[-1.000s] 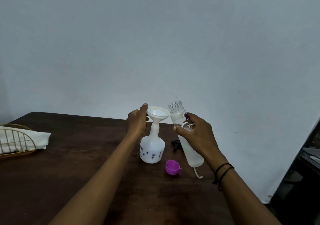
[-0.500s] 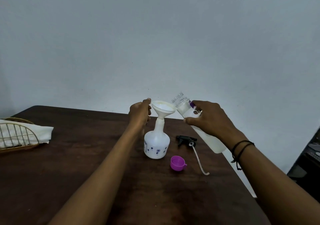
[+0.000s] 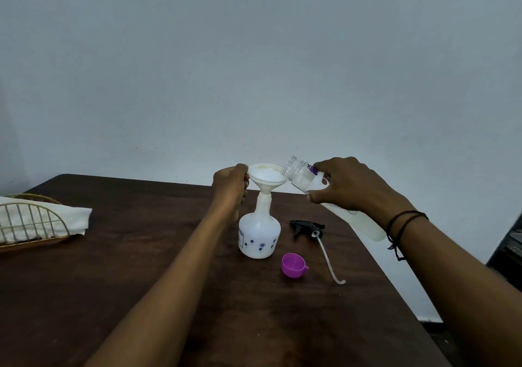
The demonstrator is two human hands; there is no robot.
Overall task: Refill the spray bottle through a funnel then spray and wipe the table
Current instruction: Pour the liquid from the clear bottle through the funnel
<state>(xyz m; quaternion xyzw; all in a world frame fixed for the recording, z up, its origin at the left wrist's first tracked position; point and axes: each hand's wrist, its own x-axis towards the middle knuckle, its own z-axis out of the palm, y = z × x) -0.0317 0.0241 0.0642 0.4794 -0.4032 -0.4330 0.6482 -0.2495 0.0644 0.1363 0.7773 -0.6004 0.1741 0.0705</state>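
Observation:
A white spray bottle with small purple flowers stands upright on the dark wooden table. A white funnel sits in its neck. My left hand pinches the funnel's left rim. My right hand grips a clear refill bottle of pale liquid, tilted so its open mouth rests over the funnel's right rim. The black spray head with its white dip tube lies on the table to the right of the spray bottle. A purple cap lies in front.
A gold wire basket holding a white cloth stands at the table's left edge. The table's right edge runs diagonally close to my right arm. A plain wall rises behind the table.
My right hand has tipped the refill bottle further over and brought its mouth onto the funnel's rim. My left hand stays on the funnel.

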